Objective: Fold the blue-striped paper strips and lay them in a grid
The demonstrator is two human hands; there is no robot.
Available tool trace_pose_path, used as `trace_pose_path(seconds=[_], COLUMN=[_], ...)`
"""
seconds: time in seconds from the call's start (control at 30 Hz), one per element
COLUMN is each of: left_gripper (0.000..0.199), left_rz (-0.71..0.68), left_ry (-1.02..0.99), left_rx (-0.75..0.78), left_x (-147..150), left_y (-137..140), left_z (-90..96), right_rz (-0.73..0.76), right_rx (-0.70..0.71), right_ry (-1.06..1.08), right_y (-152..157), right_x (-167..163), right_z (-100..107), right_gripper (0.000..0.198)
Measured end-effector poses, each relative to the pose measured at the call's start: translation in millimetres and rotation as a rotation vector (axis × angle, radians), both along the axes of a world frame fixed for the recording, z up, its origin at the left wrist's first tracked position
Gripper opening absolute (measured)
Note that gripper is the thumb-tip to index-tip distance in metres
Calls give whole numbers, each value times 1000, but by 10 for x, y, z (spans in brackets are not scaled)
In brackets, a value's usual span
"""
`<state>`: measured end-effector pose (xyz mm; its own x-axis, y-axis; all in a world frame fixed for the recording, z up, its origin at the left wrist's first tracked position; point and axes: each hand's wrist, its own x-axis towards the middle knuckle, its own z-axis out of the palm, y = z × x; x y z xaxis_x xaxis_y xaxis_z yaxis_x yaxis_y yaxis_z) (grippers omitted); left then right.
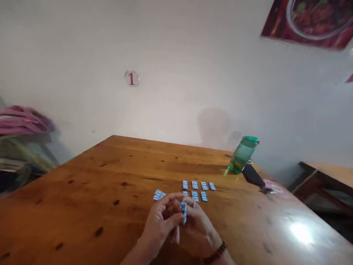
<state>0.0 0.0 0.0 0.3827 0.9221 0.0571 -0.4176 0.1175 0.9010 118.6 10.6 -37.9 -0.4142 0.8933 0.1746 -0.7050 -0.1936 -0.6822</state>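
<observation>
Between my two hands, above the near part of the wooden table (pixel 132 206), is a small blue-and-white card (pixel 183 210). My left hand (pixel 161 222) pinches it between thumb and fingers. The fingers of my right hand (pixel 200 221), with a dark bracelet at the wrist, are closed at the card's other side. Beyond my hands, several similar blue-and-white cards (pixel 195 185) lie flat in two rows; my fingers partly cover the nearer row. Just past my left hand rests a loose group of the same cards (pixel 159 194).
A green transparent bottle (pixel 244 154) stands at the back right, beside a dark phone-like object (pixel 253 175) and a pink round item (pixel 275 188). Behind the table rises a white wall (pixel 165 103). Pink cloth (pixel 24 119) is at the left, another table (pixel 331 173) at the right.
</observation>
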Motion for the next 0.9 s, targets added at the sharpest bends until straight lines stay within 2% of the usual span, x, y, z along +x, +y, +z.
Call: trace_pose_path(seconds=[0.13, 0.43, 0.9], left_gripper=[34, 32, 28], left_rz=[-41, -118, -92], left_ry=[-42, -117, -47], left_rx=[0, -24, 7], left_x=[-29, -25, -46], left_y=[14, 31, 50], left_z=[-27, -17, -73], right_rz=[86, -11, -43], right_rx=[20, -14, -1], right_ry=[-44, -55, -159], right_y=[28, 14, 5], right_x=[-6, 23, 29], right_z=[-21, 9, 34], right_gripper=[26, 24, 24])
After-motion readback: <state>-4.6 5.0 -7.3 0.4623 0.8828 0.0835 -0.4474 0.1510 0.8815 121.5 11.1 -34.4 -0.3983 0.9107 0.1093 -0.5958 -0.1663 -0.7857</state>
